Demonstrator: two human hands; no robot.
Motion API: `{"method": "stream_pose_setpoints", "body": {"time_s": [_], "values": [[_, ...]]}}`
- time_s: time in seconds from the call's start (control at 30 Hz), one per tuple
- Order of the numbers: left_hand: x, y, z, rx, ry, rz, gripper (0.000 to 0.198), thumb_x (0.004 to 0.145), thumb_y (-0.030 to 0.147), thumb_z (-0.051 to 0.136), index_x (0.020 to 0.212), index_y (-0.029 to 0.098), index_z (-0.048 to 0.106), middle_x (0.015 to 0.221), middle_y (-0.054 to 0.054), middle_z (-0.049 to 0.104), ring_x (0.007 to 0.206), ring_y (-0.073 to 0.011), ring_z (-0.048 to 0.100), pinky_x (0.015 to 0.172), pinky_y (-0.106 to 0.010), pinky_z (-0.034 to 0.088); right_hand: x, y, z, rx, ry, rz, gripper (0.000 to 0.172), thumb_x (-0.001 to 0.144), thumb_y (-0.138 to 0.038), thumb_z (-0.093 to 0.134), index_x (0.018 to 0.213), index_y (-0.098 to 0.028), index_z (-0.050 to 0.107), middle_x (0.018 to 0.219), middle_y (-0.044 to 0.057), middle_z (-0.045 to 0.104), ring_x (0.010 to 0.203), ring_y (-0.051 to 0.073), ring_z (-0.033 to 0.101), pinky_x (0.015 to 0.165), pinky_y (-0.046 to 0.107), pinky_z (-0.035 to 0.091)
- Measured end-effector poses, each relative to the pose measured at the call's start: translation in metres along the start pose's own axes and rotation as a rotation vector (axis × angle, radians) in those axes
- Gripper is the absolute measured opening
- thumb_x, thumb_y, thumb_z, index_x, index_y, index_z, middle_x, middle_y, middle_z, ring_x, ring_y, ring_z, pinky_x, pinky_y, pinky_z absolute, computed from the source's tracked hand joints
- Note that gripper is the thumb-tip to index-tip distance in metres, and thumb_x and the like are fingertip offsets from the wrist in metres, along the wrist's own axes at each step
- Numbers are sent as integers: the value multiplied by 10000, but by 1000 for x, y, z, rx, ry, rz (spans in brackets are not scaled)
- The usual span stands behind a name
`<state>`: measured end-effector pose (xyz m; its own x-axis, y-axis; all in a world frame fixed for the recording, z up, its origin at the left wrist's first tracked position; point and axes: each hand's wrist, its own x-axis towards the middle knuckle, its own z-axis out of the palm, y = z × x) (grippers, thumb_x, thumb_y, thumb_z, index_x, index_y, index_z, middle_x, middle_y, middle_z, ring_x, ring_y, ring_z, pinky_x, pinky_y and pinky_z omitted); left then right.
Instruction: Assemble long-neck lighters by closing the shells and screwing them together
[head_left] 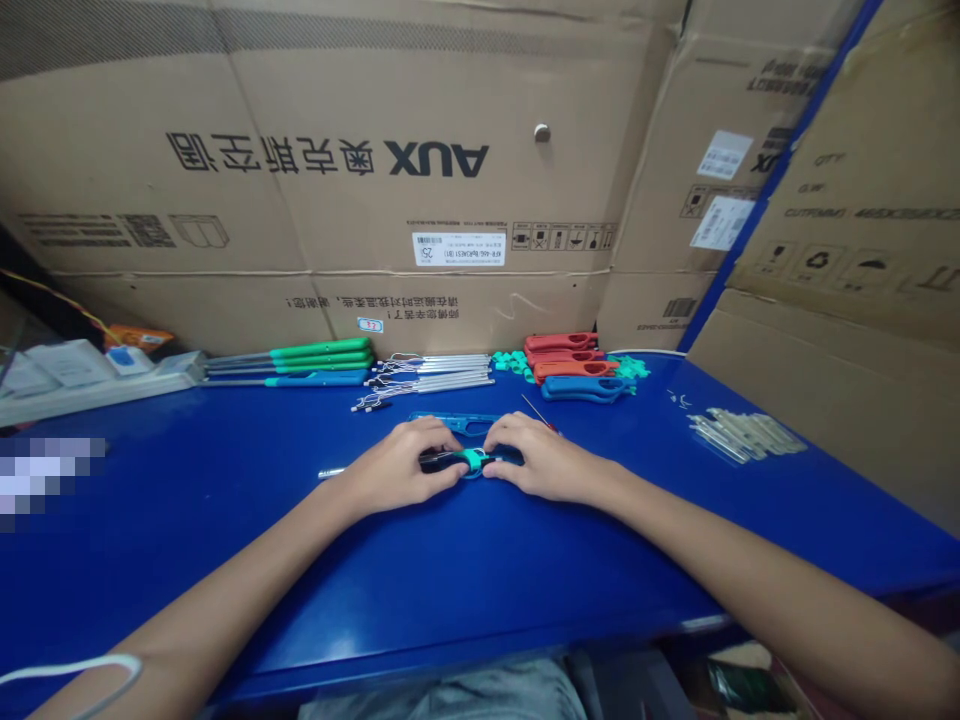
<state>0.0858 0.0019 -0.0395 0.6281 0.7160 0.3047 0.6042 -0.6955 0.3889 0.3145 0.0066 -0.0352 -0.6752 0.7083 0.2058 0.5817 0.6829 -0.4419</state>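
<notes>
In the head view my left hand (pixel 405 465) and my right hand (pixel 536 458) meet at the middle of the blue table, both closed on a partly assembled long-reach lighter. Its green trigger piece (pixel 474 460) shows between my fingertips, with dark and blue parts beside it. A metal tube (pixel 330 473) sticks out to the left from behind my left hand. Just beyond my fingers lies a blue handle shell (pixel 472 424), partly covered by them. A thin screwdriver (pixel 538 412) with a red handle rests behind my right hand, which hides part of it.
Along the back lie green-handled lighters (pixel 322 353), metal tubes with wires (pixel 454 365), green trigger pieces (pixel 514 363) and red handle shells (pixel 562 358). Pale, slender parts (pixel 742 433) are piled at right. A power strip (pixel 97 390) sits at left. Cardboard (pixel 337 220) walls the back.
</notes>
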Motion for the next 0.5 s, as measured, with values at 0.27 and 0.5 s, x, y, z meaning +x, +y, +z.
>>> {"method": "stream_pose_setpoints", "body": {"time_s": [0.27,0.5], "values": [[1,-5,2,-26,18,-32,175,853,362,606,896,214,688,869,-28,679,820,-183,612,745,-288,474,-2,-5,-1,-33,-34,24,192,903,-276,609,1034,-145,661,1135,123,633,1118,253,534,972,400,432],[0,-4,2,-31,27,-44,185,836,373,617,893,205,671,873,-31,674,809,-185,608,734,-294,474,-2,-7,-2,-20,-23,55,126,884,-250,632,964,-166,586,1056,99,611,1037,230,536,890,385,462]]}}
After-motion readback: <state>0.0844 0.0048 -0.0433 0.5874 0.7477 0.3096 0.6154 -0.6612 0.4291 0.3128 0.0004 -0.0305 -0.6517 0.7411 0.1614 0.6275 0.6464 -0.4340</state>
